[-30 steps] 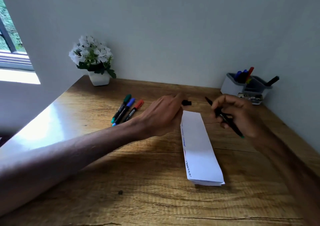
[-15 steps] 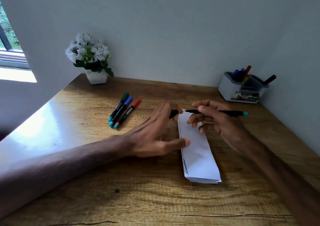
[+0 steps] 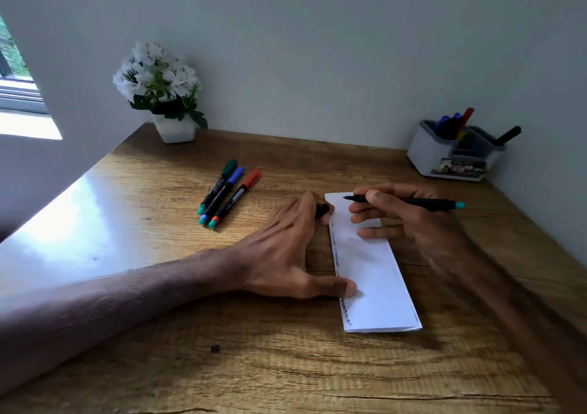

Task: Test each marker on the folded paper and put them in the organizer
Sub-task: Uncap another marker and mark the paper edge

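A folded white paper (image 3: 374,274) lies on the desk with ink scribbles along its left edge. My right hand (image 3: 409,220) grips an uncapped black marker (image 3: 422,203), its tip pointing left over the paper's far end. My left hand (image 3: 286,248) lies at the paper's left edge, thumb pressing the paper, fingers holding the black cap (image 3: 321,211). Three capped markers, green (image 3: 219,185), blue (image 3: 224,192) and red (image 3: 236,197), lie side by side to the left. The grey and white organizer (image 3: 444,159) stands at the back right with several markers in it.
A white pot of white flowers (image 3: 165,96) stands at the back left corner of the wooden desk (image 3: 158,286). Walls close the desk at the back and right. A window is at the far left.
My left hand picked up the black cap and came down onto the paper's left edge. My right hand turned the marker level and brought its tip over the paper's far end.
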Demonstrator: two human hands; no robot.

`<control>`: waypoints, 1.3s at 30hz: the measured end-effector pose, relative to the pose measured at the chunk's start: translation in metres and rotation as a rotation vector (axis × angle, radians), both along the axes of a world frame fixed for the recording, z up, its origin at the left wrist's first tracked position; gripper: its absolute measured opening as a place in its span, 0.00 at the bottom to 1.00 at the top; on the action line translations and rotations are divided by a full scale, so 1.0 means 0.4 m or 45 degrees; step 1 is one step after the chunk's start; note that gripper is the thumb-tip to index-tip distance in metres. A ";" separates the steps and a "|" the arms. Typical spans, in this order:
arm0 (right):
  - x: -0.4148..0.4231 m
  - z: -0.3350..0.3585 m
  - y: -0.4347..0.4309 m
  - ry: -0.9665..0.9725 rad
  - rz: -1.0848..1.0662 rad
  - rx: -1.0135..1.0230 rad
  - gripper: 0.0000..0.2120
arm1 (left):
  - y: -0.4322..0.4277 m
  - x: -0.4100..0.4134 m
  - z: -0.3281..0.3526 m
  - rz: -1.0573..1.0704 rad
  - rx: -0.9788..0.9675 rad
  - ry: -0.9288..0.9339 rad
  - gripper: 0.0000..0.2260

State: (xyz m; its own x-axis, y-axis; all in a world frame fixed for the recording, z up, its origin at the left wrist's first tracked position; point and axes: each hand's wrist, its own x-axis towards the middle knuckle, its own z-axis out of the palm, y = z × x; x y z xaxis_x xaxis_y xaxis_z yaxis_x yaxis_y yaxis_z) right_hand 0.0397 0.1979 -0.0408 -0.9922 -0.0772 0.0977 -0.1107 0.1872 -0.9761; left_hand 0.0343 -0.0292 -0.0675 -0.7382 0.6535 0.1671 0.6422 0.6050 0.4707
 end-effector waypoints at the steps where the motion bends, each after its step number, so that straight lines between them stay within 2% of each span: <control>1: 0.002 0.002 0.000 -0.004 0.015 0.017 0.11 | 0.001 -0.002 0.000 0.008 -0.004 -0.006 0.43; 5: 0.025 0.005 -0.011 -0.036 0.118 0.078 0.14 | 0.001 -0.013 -0.003 0.058 -0.003 -0.016 0.43; 12: 0.081 -0.018 -0.019 0.109 0.144 0.121 0.04 | -0.001 -0.022 -0.012 0.029 0.097 -0.001 0.34; 16: 0.098 -0.033 -0.013 0.183 0.132 0.139 0.01 | -0.004 -0.025 -0.005 -0.099 -0.046 -0.008 0.28; 22: 0.116 -0.041 -0.027 0.320 0.337 0.219 0.03 | -0.011 -0.031 0.005 -0.146 -0.161 -0.078 0.37; 31: 0.134 -0.047 -0.039 0.381 0.478 0.337 0.03 | -0.011 -0.035 0.005 -0.152 -0.178 -0.107 0.37; 34: 0.135 -0.048 -0.039 0.405 0.496 0.362 0.03 | -0.011 -0.034 0.005 -0.152 -0.167 -0.098 0.34; 37: 0.134 -0.049 -0.038 0.415 0.490 0.368 0.03 | -0.011 -0.033 0.008 -0.152 -0.178 -0.103 0.37; 39: 0.134 -0.049 -0.038 0.417 0.475 0.370 0.04 | -0.011 -0.033 0.008 -0.151 -0.177 -0.099 0.34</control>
State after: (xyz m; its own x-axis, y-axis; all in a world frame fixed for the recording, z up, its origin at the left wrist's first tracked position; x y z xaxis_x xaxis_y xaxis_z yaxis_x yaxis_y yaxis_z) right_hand 0.0933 0.1829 -0.0603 -0.8143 -0.4857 0.3178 -0.5084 0.3327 -0.7942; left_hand 0.0211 -0.0337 -0.0643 -0.6618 0.7495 0.0149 0.6779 0.5898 0.4389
